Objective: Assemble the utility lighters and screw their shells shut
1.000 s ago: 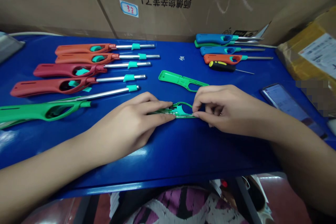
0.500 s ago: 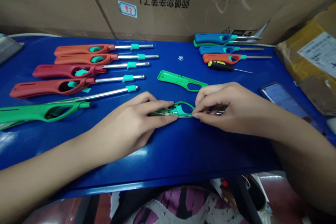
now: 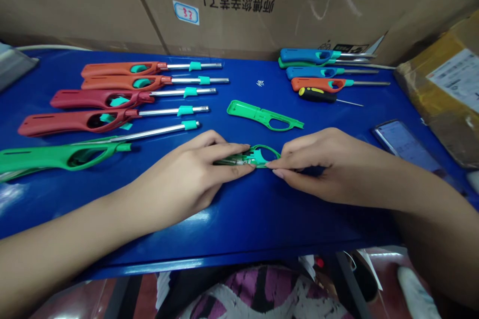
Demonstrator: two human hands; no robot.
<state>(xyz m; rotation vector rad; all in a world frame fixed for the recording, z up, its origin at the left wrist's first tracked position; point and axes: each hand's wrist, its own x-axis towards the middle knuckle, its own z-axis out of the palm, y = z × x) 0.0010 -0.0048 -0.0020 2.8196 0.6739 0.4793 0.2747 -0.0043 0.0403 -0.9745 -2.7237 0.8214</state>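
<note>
Our left hand (image 3: pixel 198 168) grips an open green lighter shell (image 3: pixel 246 159) on the table (image 3: pixel 269 219); our right hand (image 3: pixel 324 159) touches its front edge, pinching or not, we cannot tell. Best we steady it, pressing lightly.

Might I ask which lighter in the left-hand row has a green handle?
The row's frontmost lighter, nearest the left hand; behind it lie two orange lighters and two red lighters.
</note>
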